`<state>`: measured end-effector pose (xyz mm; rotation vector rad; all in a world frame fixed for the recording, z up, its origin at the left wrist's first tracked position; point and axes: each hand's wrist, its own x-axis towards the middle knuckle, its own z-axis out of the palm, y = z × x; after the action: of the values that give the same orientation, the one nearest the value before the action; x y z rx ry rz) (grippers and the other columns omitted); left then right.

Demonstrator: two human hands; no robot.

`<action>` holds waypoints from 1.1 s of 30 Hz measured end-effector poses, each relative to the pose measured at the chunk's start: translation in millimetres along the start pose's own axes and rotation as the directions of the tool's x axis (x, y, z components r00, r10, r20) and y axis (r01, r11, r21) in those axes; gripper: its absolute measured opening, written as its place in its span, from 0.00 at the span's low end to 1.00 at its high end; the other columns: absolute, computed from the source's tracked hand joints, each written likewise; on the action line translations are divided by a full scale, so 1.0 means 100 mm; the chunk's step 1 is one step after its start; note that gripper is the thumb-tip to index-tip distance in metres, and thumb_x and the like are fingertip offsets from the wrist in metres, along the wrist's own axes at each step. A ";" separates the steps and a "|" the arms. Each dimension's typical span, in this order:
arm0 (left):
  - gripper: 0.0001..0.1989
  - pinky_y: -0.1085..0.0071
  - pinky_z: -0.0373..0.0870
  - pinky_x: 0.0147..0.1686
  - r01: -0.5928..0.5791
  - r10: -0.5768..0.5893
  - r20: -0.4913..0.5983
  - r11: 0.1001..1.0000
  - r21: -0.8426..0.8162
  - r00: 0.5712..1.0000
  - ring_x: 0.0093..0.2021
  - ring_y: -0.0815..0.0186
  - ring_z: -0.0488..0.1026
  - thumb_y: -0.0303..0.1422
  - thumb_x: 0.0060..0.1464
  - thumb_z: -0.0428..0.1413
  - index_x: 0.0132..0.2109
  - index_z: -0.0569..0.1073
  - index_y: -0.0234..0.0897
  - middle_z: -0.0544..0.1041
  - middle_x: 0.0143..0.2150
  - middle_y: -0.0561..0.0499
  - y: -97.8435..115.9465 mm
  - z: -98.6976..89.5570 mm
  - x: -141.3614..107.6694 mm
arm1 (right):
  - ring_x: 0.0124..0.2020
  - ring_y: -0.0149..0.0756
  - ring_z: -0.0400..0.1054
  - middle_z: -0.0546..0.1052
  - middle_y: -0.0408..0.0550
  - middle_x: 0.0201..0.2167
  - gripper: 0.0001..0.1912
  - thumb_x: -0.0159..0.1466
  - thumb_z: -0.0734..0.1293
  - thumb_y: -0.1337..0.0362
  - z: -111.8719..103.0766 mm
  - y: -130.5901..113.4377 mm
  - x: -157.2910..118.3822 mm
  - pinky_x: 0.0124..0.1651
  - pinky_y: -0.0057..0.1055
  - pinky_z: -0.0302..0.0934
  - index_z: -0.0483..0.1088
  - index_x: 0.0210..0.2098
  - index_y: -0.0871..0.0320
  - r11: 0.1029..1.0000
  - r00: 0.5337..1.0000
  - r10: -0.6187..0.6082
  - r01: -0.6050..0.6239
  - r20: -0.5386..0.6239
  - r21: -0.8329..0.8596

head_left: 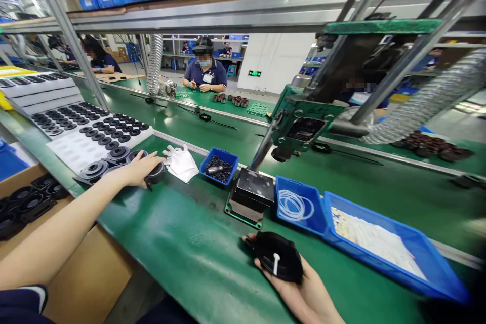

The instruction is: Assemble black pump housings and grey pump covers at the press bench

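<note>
My right hand (pixel 294 286) holds a round black housing (pixel 279 255) from below, above the green bench; a small white stem stands out of its face. My left hand (pixel 138 169) reaches over a group of round black and grey parts (pixel 93 169) at the left, its fingers stretched out above them, palm down. A black part (pixel 155 174) sits just under its fingertips. Whether the left hand touches it is hard to tell. Beside the left hand lies a white glove (pixel 180 162).
A press (pixel 299 121) with a black block (pixel 253 187) stands mid-bench. Blue bins hold black pieces (pixel 219 168), clear tubing (pixel 296 206) and white pieces (pixel 375 243). White trays (pixel 68 149) carry black rings. A cardboard box (pixel 94 273) stands lower left. A person (pixel 205 71) works opposite.
</note>
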<state>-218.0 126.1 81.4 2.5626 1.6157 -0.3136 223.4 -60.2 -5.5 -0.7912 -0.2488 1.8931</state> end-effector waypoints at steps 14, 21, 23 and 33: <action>0.45 0.55 0.67 0.59 -0.449 0.393 -0.225 0.832 -0.325 0.892 0.61 0.49 0.66 0.43 0.46 0.65 0.67 0.55 0.42 0.65 0.62 0.40 1.52 0.43 -0.28 | 0.60 0.48 0.67 0.72 0.58 0.59 0.23 0.62 0.70 0.60 0.17 -0.13 -0.26 0.69 0.45 0.51 0.71 0.54 0.63 0.982 0.982 -0.186 0.184 -0.032 -0.044; 0.55 0.51 0.61 0.66 -0.597 0.545 -0.299 0.527 -0.604 0.783 0.68 0.49 0.57 0.41 0.45 0.67 0.71 0.42 0.45 0.56 0.68 0.39 2.45 0.55 -0.03 | 0.58 0.48 0.68 0.77 0.56 0.54 0.18 0.64 0.68 0.52 0.32 -0.16 -0.31 0.69 0.49 0.51 0.75 0.44 0.60 0.912 0.932 -0.360 0.342 -0.044 -0.226; 0.56 0.51 0.58 0.68 -0.601 0.550 -0.329 0.439 -0.668 0.767 0.70 0.49 0.52 0.42 0.45 0.67 0.71 0.39 0.45 0.51 0.70 0.39 2.50 0.64 0.02 | 0.57 0.45 0.69 0.77 0.53 0.53 0.15 0.65 0.68 0.52 0.38 -0.17 -0.33 0.67 0.48 0.53 0.76 0.42 0.58 0.846 0.900 -0.433 0.386 -0.053 -0.368; 0.59 0.52 0.59 0.67 -0.366 0.480 -0.203 0.275 -0.889 0.853 0.69 0.51 0.56 0.37 0.42 0.69 0.70 0.37 0.44 0.54 0.71 0.39 2.48 0.79 0.01 | 0.59 0.45 0.65 0.72 0.51 0.58 0.12 0.62 0.70 0.54 0.57 -0.11 -0.10 0.62 0.41 0.57 0.78 0.40 0.53 0.488 0.816 -0.577 0.380 0.036 -0.786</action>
<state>-4.4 4.3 -2.4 1.8454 0.5967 0.4095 198.7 -54.2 48.0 -1.3361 -1.0798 1.0668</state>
